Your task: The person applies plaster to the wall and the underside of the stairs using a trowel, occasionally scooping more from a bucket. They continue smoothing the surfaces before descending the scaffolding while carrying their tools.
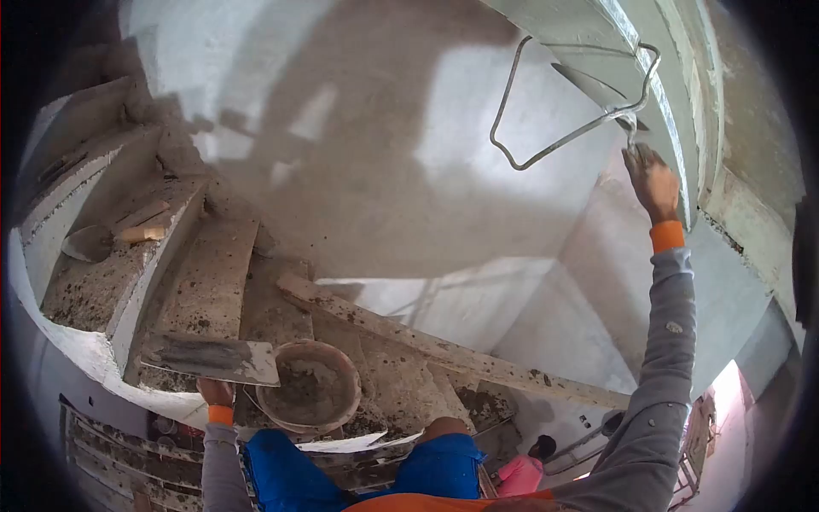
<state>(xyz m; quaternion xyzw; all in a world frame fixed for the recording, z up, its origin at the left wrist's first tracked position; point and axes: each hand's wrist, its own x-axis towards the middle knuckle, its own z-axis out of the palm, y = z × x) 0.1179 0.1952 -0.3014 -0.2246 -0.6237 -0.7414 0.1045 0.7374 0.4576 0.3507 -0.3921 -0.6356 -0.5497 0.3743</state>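
My right hand (653, 183) is raised at the upper right, fingers wrapped round the handle of a trowel. The thin, pointed trowel blade (589, 88) lies close to the pale plastered edge (636, 34). A bent metal rod (559, 147) forms a loop that overlaps the blade in this view. Low on the left, my left hand (215, 392) is closed under a rectangular plastering float (247, 363), its fingers mostly hidden. Grey mortar is smeared along the float's plate. Right beside it stands a round bucket (354, 384) with mortar inside.
Dirty concrete steps (192, 290) climb to the left, with a wooden-handled trowel (90, 244) lying on one. A long wooden plank (452, 348) slants across below the smooth wall (367, 188). Far below, a person in a pink shirt (520, 474) is near a railing.
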